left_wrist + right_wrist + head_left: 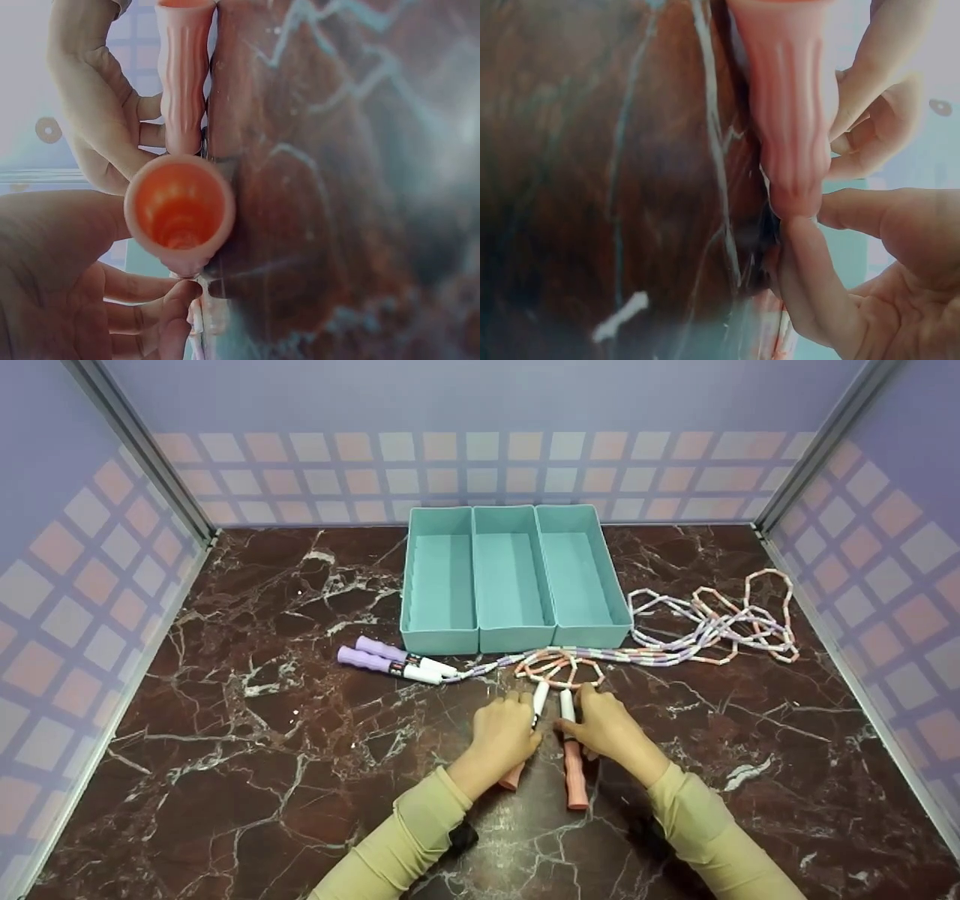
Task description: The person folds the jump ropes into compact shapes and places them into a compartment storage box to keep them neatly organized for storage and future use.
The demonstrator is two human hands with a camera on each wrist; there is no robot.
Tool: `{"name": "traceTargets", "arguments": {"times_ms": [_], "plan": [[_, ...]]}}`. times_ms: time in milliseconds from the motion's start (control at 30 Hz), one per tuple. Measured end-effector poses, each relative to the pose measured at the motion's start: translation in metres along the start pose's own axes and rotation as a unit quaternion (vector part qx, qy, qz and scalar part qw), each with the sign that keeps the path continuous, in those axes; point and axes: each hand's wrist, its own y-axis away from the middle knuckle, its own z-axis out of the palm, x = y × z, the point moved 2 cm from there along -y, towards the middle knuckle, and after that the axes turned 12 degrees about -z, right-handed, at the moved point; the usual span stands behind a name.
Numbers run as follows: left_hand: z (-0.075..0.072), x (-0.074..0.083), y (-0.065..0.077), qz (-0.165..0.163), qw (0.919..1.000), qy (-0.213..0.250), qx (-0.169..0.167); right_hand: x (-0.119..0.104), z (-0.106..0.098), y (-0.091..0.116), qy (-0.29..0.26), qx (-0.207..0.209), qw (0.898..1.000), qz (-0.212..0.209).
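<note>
A jump rope with coral and white handles lies near the middle of the table. My left hand [504, 731] grips its left handle [512, 778], whose hollow coral end [180, 214] faces the left wrist view. Thumb and fingers of my right hand [611, 727] pinch the right handle [575, 780], close to where coral meets white. That handle's ribbed grip [791, 112] lies along the table in the right wrist view. Ahead of both white ends, coral and white beaded cord [559, 684] forms loops. My left fingers partly hide the left handle.
Three teal bins [441, 642] stand side by side behind the hands. A second jump rope with purple and white handles [366, 658] lies at left. Its beaded cord [679, 645] runs along the bins' front to a tangled heap at right, mixed with coral beads. Patterned walls enclose the table.
</note>
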Motion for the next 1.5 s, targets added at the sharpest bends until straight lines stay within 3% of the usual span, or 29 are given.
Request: {"name": "traceTargets", "arguments": {"times_ms": [267, 600, 800, 1000, 1133, 1233, 1400, 1500], "plan": [[0.001, -0.002, -0.001, 0.0, 0.9997, 0.02, -0.013, -0.001, 0.002, -0.001, 0.002, 0.007, 1.0, 0.006], [-0.004, -0.007, 0.001, 0.007, 0.9984, 0.046, -0.03, -0.001, 0.0, 0.002, 0.037, 0.021, 0.999, -0.02], [-0.007, -0.013, 0.0, 0.003, 0.9939, 0.094, -0.058, 0.0, -0.002, 0.003, 0.001, 0.029, 0.999, -0.027], [-0.01, -0.021, -0.003, 0.001, 0.9844, 0.159, -0.075, -0.001, -0.007, 0.003, -0.026, 0.037, 0.998, -0.031], [-0.011, -0.026, -0.005, -0.004, 0.9734, 0.204, -0.104, 0.0, -0.009, 0.003, -0.068, 0.035, 0.997, -0.033], [-0.011, -0.029, -0.007, -0.003, 0.9599, 0.25, -0.127, 0.001, -0.011, 0.003, -0.118, 0.034, 0.992, -0.031], [-0.008, -0.032, -0.008, -0.007, 0.9267, 0.339, -0.162, 0.001, -0.012, 0.004, -0.179, 0.031, 0.983, -0.012], [-0.005, -0.034, -0.007, -0.026, 0.8987, 0.395, -0.189, 0.001, -0.013, 0.005, -0.213, 0.03, 0.976, 0.007]]}}
